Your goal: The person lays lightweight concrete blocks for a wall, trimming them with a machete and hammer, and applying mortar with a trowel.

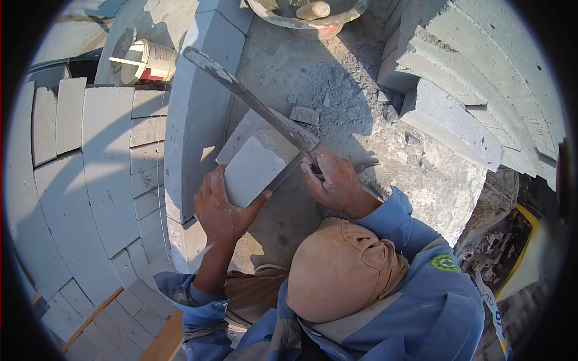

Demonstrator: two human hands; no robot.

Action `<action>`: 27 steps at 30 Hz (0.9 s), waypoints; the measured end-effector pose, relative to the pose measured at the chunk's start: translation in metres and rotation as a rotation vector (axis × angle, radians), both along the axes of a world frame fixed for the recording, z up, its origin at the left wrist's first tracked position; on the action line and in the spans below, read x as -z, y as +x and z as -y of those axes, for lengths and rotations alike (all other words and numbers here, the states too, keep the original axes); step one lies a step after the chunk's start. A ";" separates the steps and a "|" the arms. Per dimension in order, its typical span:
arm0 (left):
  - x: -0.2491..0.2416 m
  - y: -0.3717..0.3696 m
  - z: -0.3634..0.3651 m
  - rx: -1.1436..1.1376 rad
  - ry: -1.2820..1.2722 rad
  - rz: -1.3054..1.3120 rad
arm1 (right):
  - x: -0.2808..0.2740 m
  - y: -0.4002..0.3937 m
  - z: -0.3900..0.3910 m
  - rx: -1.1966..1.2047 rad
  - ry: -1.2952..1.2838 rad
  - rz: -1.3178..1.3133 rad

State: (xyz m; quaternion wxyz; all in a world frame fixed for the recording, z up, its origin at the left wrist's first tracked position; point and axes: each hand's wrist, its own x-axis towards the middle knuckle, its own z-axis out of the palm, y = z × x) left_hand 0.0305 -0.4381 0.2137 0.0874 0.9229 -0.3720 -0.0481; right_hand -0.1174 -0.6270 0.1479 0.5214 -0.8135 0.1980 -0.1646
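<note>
My left hand [224, 204] wraps round the near end of a pale grey lightweight block [254, 171], fingers on its left side and thumb at the lower right edge. In my right hand [337, 185] is an L-shaped metal square [250, 102], gripped near its corner. Its long, mortar-smeared arm reaches up and left above the block; the short arm lies along the block's right edge. Behind that block rests another pale slab [245, 129], partly covered by the square and the block. A small broken piece [304, 115] lies just beyond the square.
A low block wall [195, 120] rises close on my left, with a taut string beyond it. Stacked blocks [463, 72] stand at the right. At the top are a mortar basin [319, 27] and, to the left, a tipped white bucket [158, 62]. Grey rubble [340, 93] covers the floor ahead.
</note>
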 end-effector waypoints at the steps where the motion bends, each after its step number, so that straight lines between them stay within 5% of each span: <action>1: -0.001 0.000 -0.001 0.003 0.001 0.002 | 0.007 0.000 -0.002 0.003 0.001 0.002; 19: 0.001 0.001 0.001 0.032 -0.016 0.030 | 0.022 -0.003 -0.002 -0.028 -0.038 0.024; 25: 0.002 0.003 0.002 0.020 -0.010 0.001 | 0.067 -0.017 -0.008 -0.066 -0.099 -0.217; 27: 0.001 0.000 0.000 0.010 0.003 0.023 | 0.043 -0.016 -0.007 -0.014 -0.072 -0.062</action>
